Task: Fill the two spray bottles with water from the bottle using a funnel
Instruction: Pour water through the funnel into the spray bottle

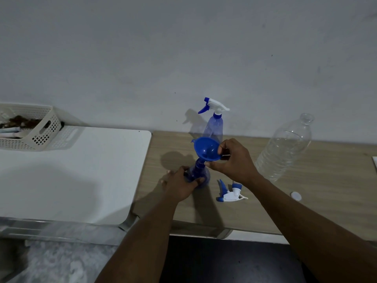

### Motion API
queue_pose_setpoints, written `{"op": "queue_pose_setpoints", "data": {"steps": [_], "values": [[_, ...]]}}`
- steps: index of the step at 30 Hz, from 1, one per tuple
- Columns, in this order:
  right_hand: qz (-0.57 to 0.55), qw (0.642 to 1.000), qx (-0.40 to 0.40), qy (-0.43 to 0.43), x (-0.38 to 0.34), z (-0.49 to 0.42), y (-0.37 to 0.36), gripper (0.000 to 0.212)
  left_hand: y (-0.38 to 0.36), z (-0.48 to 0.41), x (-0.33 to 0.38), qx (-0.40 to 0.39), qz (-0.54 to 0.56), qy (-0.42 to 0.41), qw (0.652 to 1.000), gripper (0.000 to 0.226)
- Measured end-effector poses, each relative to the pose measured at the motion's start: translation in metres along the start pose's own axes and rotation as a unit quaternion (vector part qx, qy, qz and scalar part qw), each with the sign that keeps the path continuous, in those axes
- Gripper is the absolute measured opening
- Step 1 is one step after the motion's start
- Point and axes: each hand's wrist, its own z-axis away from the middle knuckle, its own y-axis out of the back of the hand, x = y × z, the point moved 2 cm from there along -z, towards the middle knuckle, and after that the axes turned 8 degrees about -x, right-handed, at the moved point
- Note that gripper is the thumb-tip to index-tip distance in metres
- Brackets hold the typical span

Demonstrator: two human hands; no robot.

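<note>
A blue funnel (207,148) sits with its spout in the neck of an open blue spray bottle (199,171) on the wooden table (318,193). My left hand (181,185) grips the bottle's body from the left. My right hand (234,160) pinches the funnel's right rim and touches its stem. The bottle's spray head (230,193) lies on the table just to the right. A second spray bottle (214,123) with its head on stands behind by the wall. A clear water bottle (285,148), uncapped and partly full, stands at the right.
A white bottle cap (296,196) lies on the wood near my right forearm. A white table (81,170) adjoins on the left, with a cream perforated basket (40,129) holding items at its back left. A grey wall runs behind.
</note>
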Motion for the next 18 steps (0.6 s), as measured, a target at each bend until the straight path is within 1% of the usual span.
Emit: {"op": "queue_pose_setpoints", "data": {"steps": [2, 7, 12, 14, 18], "values": [[0.005, 1.000, -0.018, 0.001, 0.001, 0.001, -0.001, 0.044, 0.002, 0.003, 0.002, 0.008, -0.019, -0.003, 1.000, 0.092], [0.000, 0.999, -0.037, 0.003, 0.001, 0.000, -0.011, 0.043, -0.001, -0.005, -0.008, -0.002, -0.006, 0.002, 1.000, 0.099], [0.020, 0.998, -0.057, 0.008, 0.003, 0.000, -0.014, 0.045, 0.005, 0.003, 0.003, -0.014, -0.015, 0.002, 1.000, 0.093], [0.021, 0.998, -0.063, 0.002, 0.005, 0.000, -0.014, 0.051, 0.007, 0.005, 0.005, -0.018, -0.011, 0.004, 1.000, 0.097], [0.002, 0.997, -0.070, -0.013, 0.011, 0.002, -0.009, 0.069, 0.004, 0.001, -0.003, -0.033, 0.017, 0.009, 0.999, 0.114]]}}
